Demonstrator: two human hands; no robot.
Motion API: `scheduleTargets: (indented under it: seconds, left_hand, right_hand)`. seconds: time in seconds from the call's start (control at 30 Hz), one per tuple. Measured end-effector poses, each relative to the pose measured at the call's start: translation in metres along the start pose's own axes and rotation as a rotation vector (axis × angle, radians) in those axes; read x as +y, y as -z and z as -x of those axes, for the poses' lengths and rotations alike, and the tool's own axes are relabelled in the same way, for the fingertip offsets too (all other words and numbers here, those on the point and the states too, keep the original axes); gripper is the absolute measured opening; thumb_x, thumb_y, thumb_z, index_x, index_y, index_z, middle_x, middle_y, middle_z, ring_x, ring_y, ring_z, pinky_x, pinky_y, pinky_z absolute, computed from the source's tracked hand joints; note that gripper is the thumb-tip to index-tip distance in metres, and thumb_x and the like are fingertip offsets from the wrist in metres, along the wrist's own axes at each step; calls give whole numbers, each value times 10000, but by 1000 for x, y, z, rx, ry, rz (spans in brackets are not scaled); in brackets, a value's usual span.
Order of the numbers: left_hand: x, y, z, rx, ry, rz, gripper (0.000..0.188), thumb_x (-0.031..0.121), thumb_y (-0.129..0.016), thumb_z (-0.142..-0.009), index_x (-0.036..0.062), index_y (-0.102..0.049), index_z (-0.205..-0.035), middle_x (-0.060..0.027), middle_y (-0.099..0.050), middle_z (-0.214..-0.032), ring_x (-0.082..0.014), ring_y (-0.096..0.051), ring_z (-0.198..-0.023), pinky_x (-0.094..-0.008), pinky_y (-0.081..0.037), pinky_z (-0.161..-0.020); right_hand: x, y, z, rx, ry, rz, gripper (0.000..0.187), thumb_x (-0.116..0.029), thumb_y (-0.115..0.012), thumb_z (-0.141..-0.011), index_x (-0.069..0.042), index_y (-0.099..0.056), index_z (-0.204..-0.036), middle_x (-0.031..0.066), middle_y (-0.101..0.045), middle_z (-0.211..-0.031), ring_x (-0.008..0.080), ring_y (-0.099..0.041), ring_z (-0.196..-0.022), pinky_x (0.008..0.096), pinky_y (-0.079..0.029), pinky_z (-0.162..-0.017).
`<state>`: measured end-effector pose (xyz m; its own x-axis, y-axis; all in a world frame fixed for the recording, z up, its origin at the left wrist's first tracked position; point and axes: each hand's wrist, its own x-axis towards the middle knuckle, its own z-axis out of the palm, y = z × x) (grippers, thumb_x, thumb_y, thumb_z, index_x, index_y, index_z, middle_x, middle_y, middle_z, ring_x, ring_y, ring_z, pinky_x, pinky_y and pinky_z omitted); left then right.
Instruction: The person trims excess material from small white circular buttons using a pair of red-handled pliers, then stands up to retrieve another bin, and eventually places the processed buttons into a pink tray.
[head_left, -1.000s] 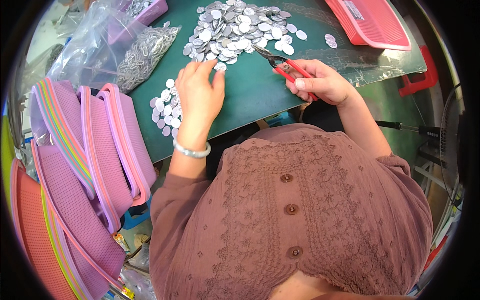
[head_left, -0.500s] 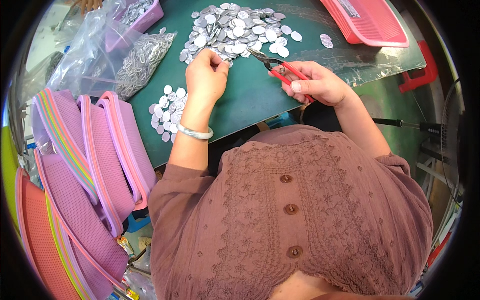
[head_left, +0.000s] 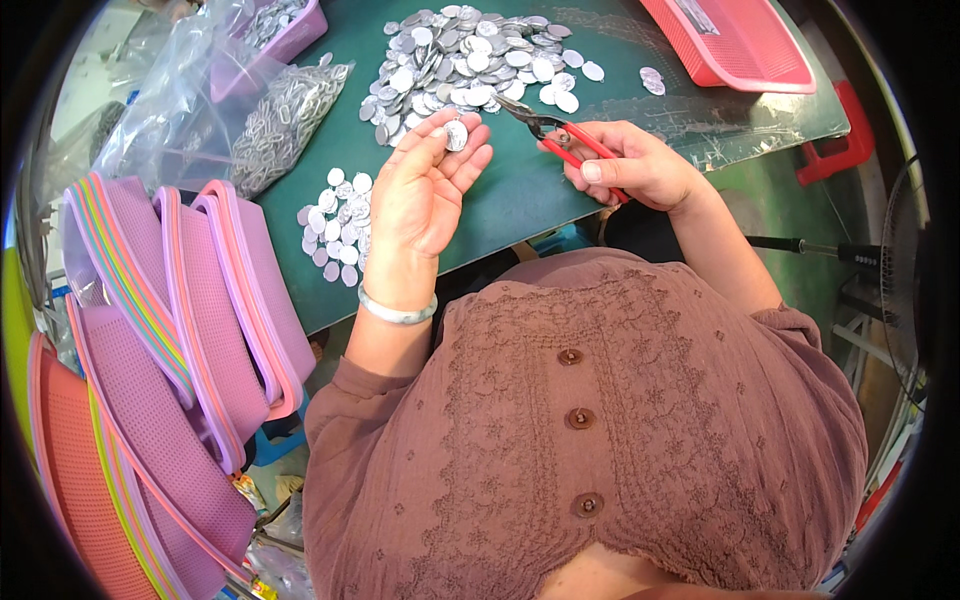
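My left hand (head_left: 425, 185) is turned palm up and holds one oval metal medallion (head_left: 456, 135) between thumb and fingers, its embossed face showing. A pair of red-handled pliers (head_left: 580, 150) is gripped in my right hand (head_left: 640, 165); the jaws point up and left, close to the medallion but apart from it. Beyond both hands lies a large heap of silver oval medallions (head_left: 470, 60). A smaller group of the same medallions (head_left: 340, 220) lies left of my left wrist, partly hidden by it.
A clear bag of metal links (head_left: 290, 125) lies on the green table (head_left: 560, 200) at left, before a purple basket (head_left: 300, 30). A pink basket (head_left: 745, 50) stands far right near stray medallions (head_left: 652, 80). Stacked pink and purple baskets (head_left: 180, 390) stand beside me at left.
My left hand has drawn back slightly from the heap's near edge and rolled palm up, bringing the medallion into view. The right hand and pliers have hardly moved.
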<state>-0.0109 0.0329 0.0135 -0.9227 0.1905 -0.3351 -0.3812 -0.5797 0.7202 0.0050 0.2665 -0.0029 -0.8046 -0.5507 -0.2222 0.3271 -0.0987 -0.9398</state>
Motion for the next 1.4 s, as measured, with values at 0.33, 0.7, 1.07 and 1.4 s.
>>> scheduleTargets:
  seconds: [0.33,0.7,1.07,1.4]
  left_hand:
    - [-3,-4,6,-49,-14,39,347,102,-330,-893,-81,-394,-1182,-225,-501,-1159,-341,-486,-1104,-440,-390,-961]
    - [-7,-5,9,1,-131,-184,264,28,-544,-845,-38,-487,-1094,-156,-586,-1010,-224,-605,-883,-322,-510,-771]
    - [-4,-7,13,-16,-124,-350,251,20,-527,-848,-41,-512,-1092,-145,-602,-988,-210,-613,-854,-312,-507,-759]
    - [-1,-10,15,-20,-106,-350,272,11,-527,-845,-66,-488,-1104,-151,-602,-978,-196,-614,-834,-283,-511,-741]
  right_hand:
    - [-1,2,-1,-37,-18,6,485,-272,-667,-759,-15,-507,-1139,0,-506,-715,53,-444,-544,183,-352,-485]
    - [-7,-7,1,-44,-47,116,501,-259,-673,-750,-22,-511,-1160,-34,-499,-765,44,-414,-593,181,-333,-512]
    - [-12,-16,1,-61,18,309,503,-238,-670,-750,13,-504,-1153,19,-549,-902,91,-471,-825,233,-398,-764]
    - [-16,-18,2,-59,-3,346,484,-229,-647,-764,25,-506,-1151,55,-579,-977,108,-494,-870,250,-403,-800]
